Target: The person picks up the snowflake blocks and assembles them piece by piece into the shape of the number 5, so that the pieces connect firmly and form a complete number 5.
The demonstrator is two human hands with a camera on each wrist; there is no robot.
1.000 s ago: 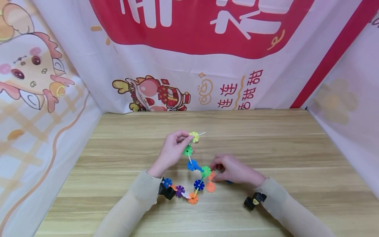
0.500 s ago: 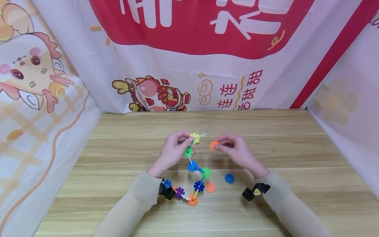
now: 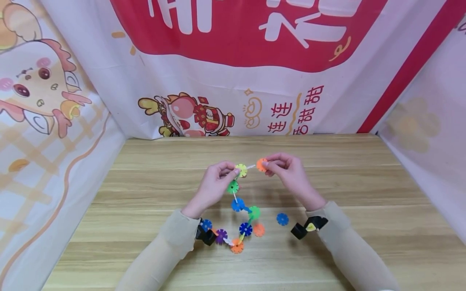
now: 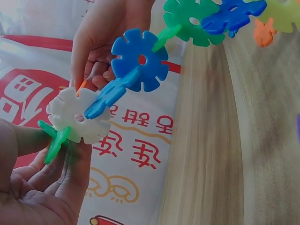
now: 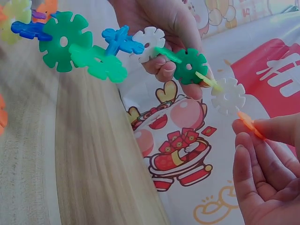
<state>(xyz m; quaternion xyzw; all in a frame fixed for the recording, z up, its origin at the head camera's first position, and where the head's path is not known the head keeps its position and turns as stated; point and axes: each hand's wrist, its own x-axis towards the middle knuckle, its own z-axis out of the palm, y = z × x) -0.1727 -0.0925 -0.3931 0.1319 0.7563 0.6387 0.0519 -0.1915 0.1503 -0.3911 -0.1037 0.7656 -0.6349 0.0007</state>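
A chain of slotted plastic snowflake discs in several colours rises from the table. My left hand [image 3: 212, 184] pinches it near its upper end, by the yellow disc [image 3: 241, 170] and green disc [image 5: 189, 66]. Beyond the yellow disc, a white disc [image 5: 228, 96] forms the chain's end. Between thumb and fingers, my right hand [image 3: 289, 173] pinches an orange disc [image 3: 261, 165]. Its edge meets or nearly meets the white disc's rim in the right wrist view; whether the slots are joined I cannot tell. The chain's lower end is partly hidden behind the left wrist camera.
A loose blue disc [image 3: 282, 219] and a loose orange disc [image 3: 259, 230] lie on the wooden table [image 3: 346, 178] to the right of the chain. Printed cloth [image 3: 233, 48] hangs behind the table and at both sides.
My right hand has picked up an orange disc from beside the chain and raised it to the white end disc. My left hand has stayed almost still, holding the chain.
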